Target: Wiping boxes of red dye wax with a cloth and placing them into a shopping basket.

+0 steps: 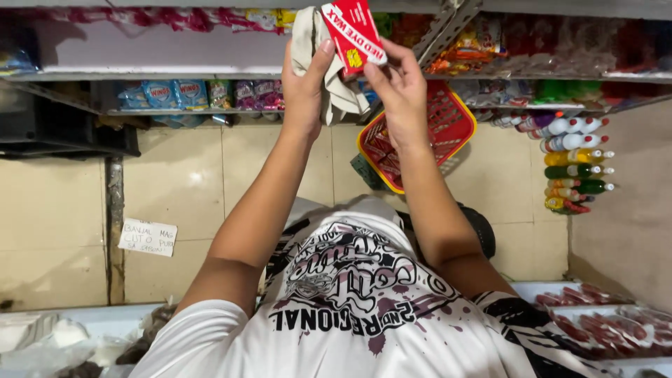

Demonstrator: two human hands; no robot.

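Red and flat, a small box [355, 33] is up in the air in front of the shelf [175, 75], held between both hands. The right hand [401, 87] pinches its lower edge with closed fingers. The left hand [305, 87] is curled around a beige cloth [329, 84], and its thumb presses the cloth against the side of the box. Just below the hands a red basket [448, 129] leans at the shelf's lower edge. Bottles [574, 164] stand in rows by the right wall.
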